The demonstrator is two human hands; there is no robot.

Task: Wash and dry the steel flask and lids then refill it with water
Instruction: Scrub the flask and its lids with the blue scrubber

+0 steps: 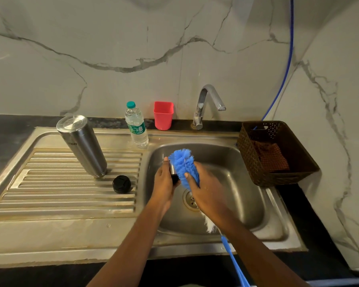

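The steel flask (82, 146) stands upside down on the ribbed drainboard (50, 199), left of the basin. A black lid (121, 184) lies on the drainboard beside it. Over the sink basin (236, 183), my left hand (164, 183) grips a small steel and black lid (174, 175), mostly hidden by my fingers. My right hand (203, 191) grips the blue bristle head of a bottle brush (183, 164) and presses it against that lid. The brush's white bristles and blue handle (234, 262) trail down toward me.
A tap (209, 104) stands behind the basin, with no water running. A plastic water bottle (136, 125) and a red cup (163, 114) stand at the back. A brown basket (278, 154) with a cloth inside sits right of the sink. A blue hose (286, 71) runs down the wall.
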